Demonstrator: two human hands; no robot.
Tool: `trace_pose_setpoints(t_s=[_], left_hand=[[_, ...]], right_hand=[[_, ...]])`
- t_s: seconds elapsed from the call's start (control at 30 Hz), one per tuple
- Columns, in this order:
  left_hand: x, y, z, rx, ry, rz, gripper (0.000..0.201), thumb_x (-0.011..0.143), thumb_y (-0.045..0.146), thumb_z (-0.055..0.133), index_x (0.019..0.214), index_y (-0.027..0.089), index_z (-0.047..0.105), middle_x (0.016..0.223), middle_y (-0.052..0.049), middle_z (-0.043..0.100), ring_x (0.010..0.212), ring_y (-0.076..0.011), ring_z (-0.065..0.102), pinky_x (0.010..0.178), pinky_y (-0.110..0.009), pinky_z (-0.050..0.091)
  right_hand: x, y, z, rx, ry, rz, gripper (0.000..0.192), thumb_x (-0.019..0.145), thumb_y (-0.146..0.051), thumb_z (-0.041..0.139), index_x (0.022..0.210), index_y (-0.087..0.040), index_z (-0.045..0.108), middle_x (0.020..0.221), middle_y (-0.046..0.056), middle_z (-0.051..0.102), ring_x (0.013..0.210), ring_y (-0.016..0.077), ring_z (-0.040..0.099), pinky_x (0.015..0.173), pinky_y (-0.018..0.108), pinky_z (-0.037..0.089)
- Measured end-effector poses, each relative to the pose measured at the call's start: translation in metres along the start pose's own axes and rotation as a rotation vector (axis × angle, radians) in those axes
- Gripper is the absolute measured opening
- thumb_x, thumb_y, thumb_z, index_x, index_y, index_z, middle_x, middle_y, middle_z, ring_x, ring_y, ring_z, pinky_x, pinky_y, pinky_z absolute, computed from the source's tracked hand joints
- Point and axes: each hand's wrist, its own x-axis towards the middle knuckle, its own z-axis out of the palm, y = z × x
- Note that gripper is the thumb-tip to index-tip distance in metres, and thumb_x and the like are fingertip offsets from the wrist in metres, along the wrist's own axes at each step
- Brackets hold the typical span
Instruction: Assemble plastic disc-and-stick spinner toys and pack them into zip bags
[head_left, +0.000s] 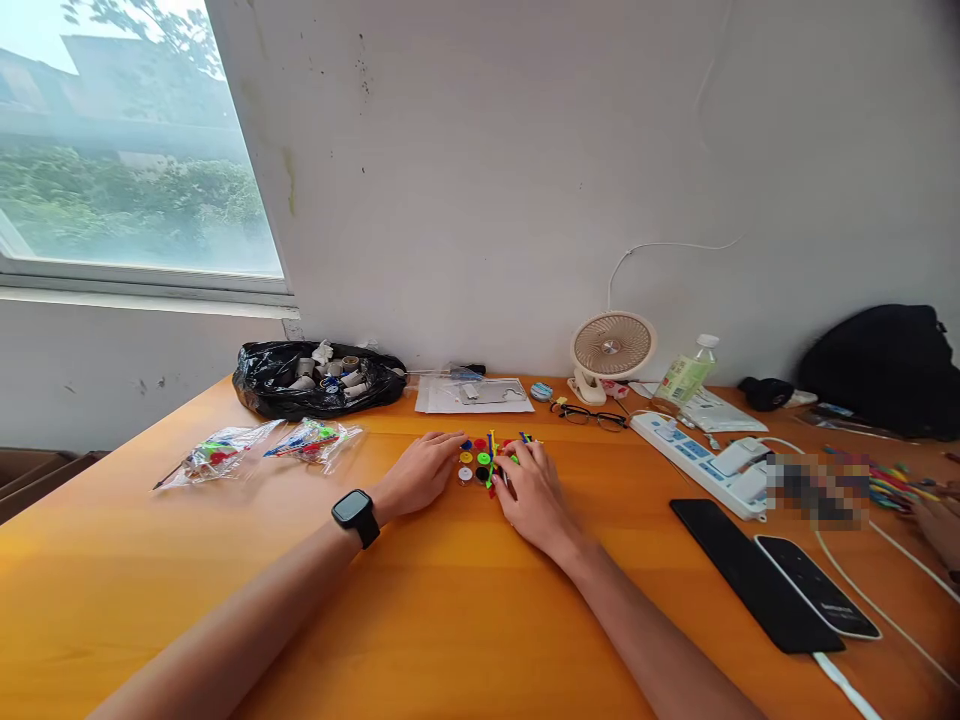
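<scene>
Both my hands rest on the orange table (450, 620), meeting over a small cluster of coloured plastic pieces (480, 460): round discs in red, yellow, green, white and black, with a few thin sticks in green and blue lying across them. My left hand (420, 475), smartwatch (355, 512) on its wrist, lies flat with loosely spread fingers, the tips touching the left edge of the cluster and gripping nothing. My right hand (534, 490) is curled over the right side of the pieces; its fingers seem to pinch a green stick, though the parts are too small for me to be sure. To my left lie two clear bags of coloured pieces (262, 448) and a black bag of spools (315, 378). To my right are glasses (592, 415), a small fan (611, 350), a power strip (701, 460) and two phones (780, 585).
</scene>
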Motion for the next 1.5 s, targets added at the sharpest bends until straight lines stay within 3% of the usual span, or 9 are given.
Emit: trace_pose_setpoints(t_s=[0.2, 0.37, 0.5, 0.8, 0.97, 1.07, 1.17, 1.3, 1.5], left_hand=[[-0.005, -0.002, 0.002, -0.013, 0.093, -0.121, 0.023, 0.103, 0.03, 0.053, 0.119, 0.022, 0.068, 0.119, -0.012, 0.074, 0.112, -0.0296, 0.068, 0.099, -0.046, 0.055], [-0.011, 0.003, 0.0, -0.025, 0.075, -0.033, 0.04, 0.1, 0.021, 0.053, 0.139, 0.026, 0.062, 0.139, -0.01, 0.067, 0.127, -0.0299, 0.059, 0.11, -0.048, 0.049], [-0.011, 0.006, 0.002, -0.029, 0.03, 0.04, 0.041, 0.102, 0.019, 0.048, 0.136, 0.03, 0.068, 0.143, -0.009, 0.064, 0.128, -0.0297, 0.058, 0.112, -0.049, 0.048], [-0.013, 0.008, -0.001, -0.23, 0.022, -0.044, 0.027, 0.105, 0.035, 0.052, 0.119, 0.024, 0.072, 0.149, -0.012, 0.06, 0.135, -0.0285, 0.06, 0.115, -0.043, 0.049], [-0.015, 0.008, -0.002, -0.219, 0.148, -0.112, 0.026, 0.103, 0.038, 0.055, 0.119, 0.025, 0.071, 0.14, -0.011, 0.067, 0.129, -0.028, 0.064, 0.112, -0.045, 0.05], [-0.013, 0.013, -0.006, -0.295, 0.201, -0.187, 0.023, 0.101, 0.041, 0.061, 0.113, 0.025, 0.07, 0.114, -0.007, 0.076, 0.107, -0.0243, 0.071, 0.098, -0.038, 0.056], [-0.01, 0.024, -0.011, -0.493, 0.295, -0.287, 0.027, 0.092, 0.045, 0.073, 0.102, 0.021, 0.067, 0.097, -0.004, 0.075, 0.084, -0.0187, 0.072, 0.075, -0.029, 0.057], [-0.014, 0.04, -0.012, -0.774, 0.248, -0.409, 0.039, 0.085, 0.048, 0.081, 0.105, 0.017, 0.069, 0.074, -0.001, 0.071, 0.066, -0.0163, 0.07, 0.055, -0.023, 0.049], [-0.033, 0.051, -0.01, -1.061, 0.15, -0.429, 0.056, 0.078, 0.042, 0.089, 0.124, 0.015, 0.07, 0.105, -0.011, 0.081, 0.099, -0.0257, 0.078, 0.093, -0.041, 0.062]], right_hand=[[0.003, -0.001, 0.0, -0.031, 0.014, 0.0, 0.009, 0.096, -0.018, 0.065, 0.095, -0.02, 0.074, 0.113, 0.011, 0.067, 0.109, 0.03, 0.053, 0.093, 0.044, 0.044], [0.004, -0.002, 0.002, -0.054, 0.024, -0.009, 0.01, 0.097, -0.018, 0.064, 0.098, -0.02, 0.074, 0.111, 0.01, 0.067, 0.108, 0.0297, 0.053, 0.092, 0.045, 0.044], [0.004, -0.001, 0.004, -0.064, 0.014, -0.025, 0.011, 0.098, -0.019, 0.064, 0.096, -0.021, 0.075, 0.111, 0.01, 0.068, 0.107, 0.0292, 0.053, 0.089, 0.044, 0.044], [0.002, -0.001, 0.002, -0.18, 0.018, -0.056, 0.024, 0.103, -0.012, 0.052, 0.099, -0.021, 0.074, 0.11, 0.011, 0.07, 0.107, 0.0289, 0.056, 0.09, 0.044, 0.041], [0.006, 0.001, -0.012, -0.2, 0.151, 0.009, 0.027, 0.108, -0.014, 0.042, 0.103, -0.019, 0.068, 0.106, 0.013, 0.069, 0.102, 0.0294, 0.058, 0.089, 0.043, 0.041], [0.009, 0.008, -0.025, 0.003, 0.297, 0.076, 0.026, 0.11, -0.021, 0.038, 0.102, -0.02, 0.063, 0.098, 0.012, 0.067, 0.093, 0.0279, 0.06, 0.085, 0.041, 0.044], [0.012, 0.016, -0.035, 0.442, 0.411, 0.179, 0.02, 0.11, -0.035, 0.044, 0.101, -0.022, 0.058, 0.094, 0.009, 0.066, 0.085, 0.024, 0.063, 0.081, 0.038, 0.051], [0.011, 0.016, -0.04, 0.997, 0.308, 0.281, 0.027, 0.101, -0.05, 0.061, 0.102, -0.022, 0.059, 0.091, 0.006, 0.067, 0.079, 0.0202, 0.066, 0.074, 0.034, 0.058], [0.0, -0.009, -0.032, 1.16, 0.063, 0.21, 0.031, 0.096, -0.052, 0.067, 0.102, -0.021, 0.064, 0.092, 0.005, 0.068, 0.076, 0.0171, 0.067, 0.074, 0.031, 0.06]])
